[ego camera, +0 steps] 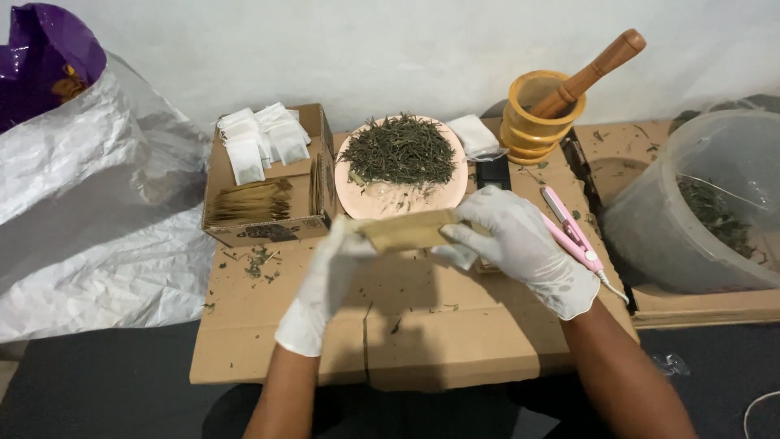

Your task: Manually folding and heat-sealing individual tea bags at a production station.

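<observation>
- Head view showed both gloved hands: left hand (325,280) and right hand (520,244) pinched a brown paper sachet (406,230) at its ends, level above the cardboard tabletop (422,333).
- Plate of dried leaves (400,167) sat just behind, within reach.

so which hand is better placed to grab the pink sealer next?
Right, probably. The right hand sits just beside the pink sealer, which lies on the cardboard on that side. The left hand grips the brown envelope's far end, with the envelope between it and the sealer.
</observation>
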